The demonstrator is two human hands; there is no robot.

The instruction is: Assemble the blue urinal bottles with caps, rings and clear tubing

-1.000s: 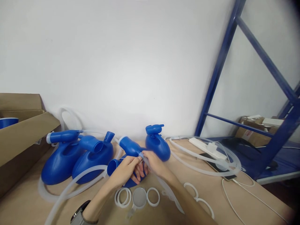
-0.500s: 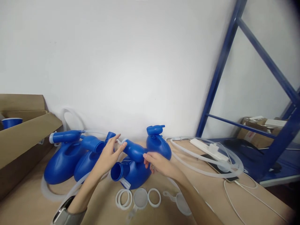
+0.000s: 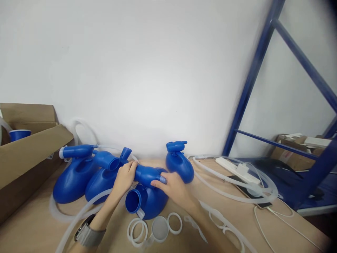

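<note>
A blue plastic funnel piece [image 3: 147, 174] with a narrow spout lies between my hands, nearly level. My left hand [image 3: 125, 176] is closed round its wide left end, and my right hand [image 3: 172, 186] grips the spout end on the right. Just below it stands a blue bottle [image 3: 156, 202] with its open neck [image 3: 133, 201] facing me. In front of that bottle lie thin white rings [image 3: 137, 242], a round whitish cap with a tab [image 3: 160, 228] and another white ring [image 3: 174, 223]. My left fingers hide the wide end's rim.
More blue bottles stand at left [image 3: 71, 184] and behind my right hand [image 3: 180, 168]. A cardboard box [image 3: 34, 168] stands at far left. Clear hoses [image 3: 237, 198] curl beside a power strip [image 3: 235, 170] and phone [image 3: 249, 193] at right. A blue metal frame [image 3: 254, 77] rises there.
My left hand has gone from spread fingers to a closed grip on the funnel piece's wide end. The piece has turned from slanted to nearly level, and my right fingers have shifted along its spout.
</note>
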